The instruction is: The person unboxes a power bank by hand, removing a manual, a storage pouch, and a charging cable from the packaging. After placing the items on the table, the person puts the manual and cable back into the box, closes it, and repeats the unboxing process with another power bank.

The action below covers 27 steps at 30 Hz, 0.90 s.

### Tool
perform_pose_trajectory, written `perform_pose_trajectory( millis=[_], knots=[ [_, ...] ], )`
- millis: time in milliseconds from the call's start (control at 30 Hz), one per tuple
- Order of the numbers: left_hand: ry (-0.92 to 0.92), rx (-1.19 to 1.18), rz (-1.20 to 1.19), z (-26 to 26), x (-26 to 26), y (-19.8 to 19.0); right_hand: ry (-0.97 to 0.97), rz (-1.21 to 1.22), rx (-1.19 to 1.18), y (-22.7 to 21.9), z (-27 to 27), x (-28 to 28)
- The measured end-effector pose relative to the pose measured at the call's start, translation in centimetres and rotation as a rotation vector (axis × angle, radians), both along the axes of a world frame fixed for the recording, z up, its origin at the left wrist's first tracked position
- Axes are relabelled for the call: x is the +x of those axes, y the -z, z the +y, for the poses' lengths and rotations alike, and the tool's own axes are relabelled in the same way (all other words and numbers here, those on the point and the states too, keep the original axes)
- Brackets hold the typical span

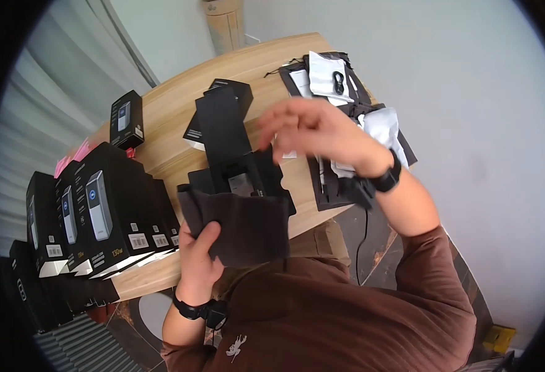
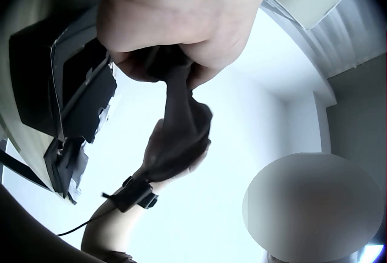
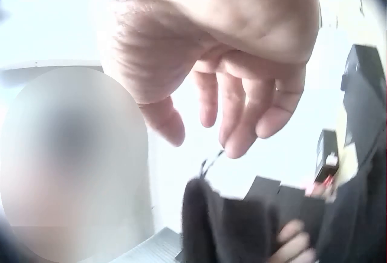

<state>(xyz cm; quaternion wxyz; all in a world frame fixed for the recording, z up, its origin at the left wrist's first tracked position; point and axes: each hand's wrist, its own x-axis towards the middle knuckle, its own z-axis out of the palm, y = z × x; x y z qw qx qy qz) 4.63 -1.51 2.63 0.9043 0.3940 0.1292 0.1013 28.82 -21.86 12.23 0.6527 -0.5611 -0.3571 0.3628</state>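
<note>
A dark grey cloth pouch (image 1: 254,229) (image 2: 184,124) (image 3: 233,227) is gripped at its side by my left hand (image 1: 201,260) (image 2: 175,18), thumb on top. My right hand (image 1: 322,133) (image 3: 211,51) is raised above and to the right, fingers loosely bent and slightly blurred, nothing visible in its grasp. A thin cord (image 3: 210,164) rises from the pouch close to the right fingertips; whether they touch it I cannot tell. Behind the pouch stands an open black box (image 1: 225,127), lid up, with a grey item (image 1: 241,185) inside.
Several black printed boxes (image 1: 99,211) stand at the table's left, with another box (image 1: 127,121) farther back. A further dark box (image 1: 241,96) lies behind the open one. Dark pouches, white packets (image 1: 331,77) and a coiled black cable (image 1: 338,83) lie on the table's (image 1: 285,49) right.
</note>
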Motion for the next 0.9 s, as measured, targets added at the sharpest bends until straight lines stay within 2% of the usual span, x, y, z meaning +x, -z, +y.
perform_pose_trajectory(
  millis=[67, 133, 167, 200, 267, 367, 467, 500, 600, 733, 833, 867, 900],
  knots=[
    [-0.001, 0.018, 0.022, 0.4, -0.4, 1.3, 0.211, -0.703, -0.529, 3.7, 0.5, 3.6],
    [-0.022, -0.036, 0.053, 0.1, -0.5, 2.0, 0.329, -1.22, -0.926, 7.9, 1.0, 4.1],
    [-0.022, -0.021, 0.056, 0.0, -0.4, 2.1, 0.328, -1.25, -1.006, 9.4, 1.4, 4.3],
    [-0.017, -0.009, 0.059, -0.2, -0.3, 2.2, 0.328, -1.276, -1.092, 10.6, 1.9, 4.4],
    [-0.03, 0.008, 0.092, -0.7, -0.1, 1.9, 0.303, -1.257, -1.105, 11.8, 2.6, 4.1],
    [-0.094, 0.05, 0.206, -1.0, -0.3, 0.6, 0.392, -1.275, -1.06, 13.6, 3.4, 4.4],
    [-0.112, 0.024, 0.209, -0.7, -0.3, 0.9, 0.322, -1.202, -1.036, 13.6, 3.2, 5.0],
    [-0.096, 0.01, 0.202, -0.4, -0.2, 1.2, 0.265, -1.12, -1.019, 12.9, 3.1, 5.1],
    [-0.11, 0.016, 0.222, -0.8, 0.0, 1.2, 0.269, -0.924, -0.939, 13.5, 3.7, 5.3],
    [-0.085, 0.035, 0.187, -1.0, 0.2, 1.3, 0.384, -0.918, -0.814, 13.9, 3.5, 5.1],
    [-0.05, 0.041, 0.166, -0.7, 0.1, 1.5, 0.47, -0.864, -0.693, 14.9, 3.4, 6.8],
    [-0.057, 0.04, 0.181, -0.5, 0.1, 1.7, 0.484, -0.835, -0.722, 15.3, 4.4, 6.8],
    [-0.065, 0.038, 0.196, -0.5, 0.0, 1.7, 0.365, -0.702, -0.75, 12.3, 3.4, 6.8]
  ],
)
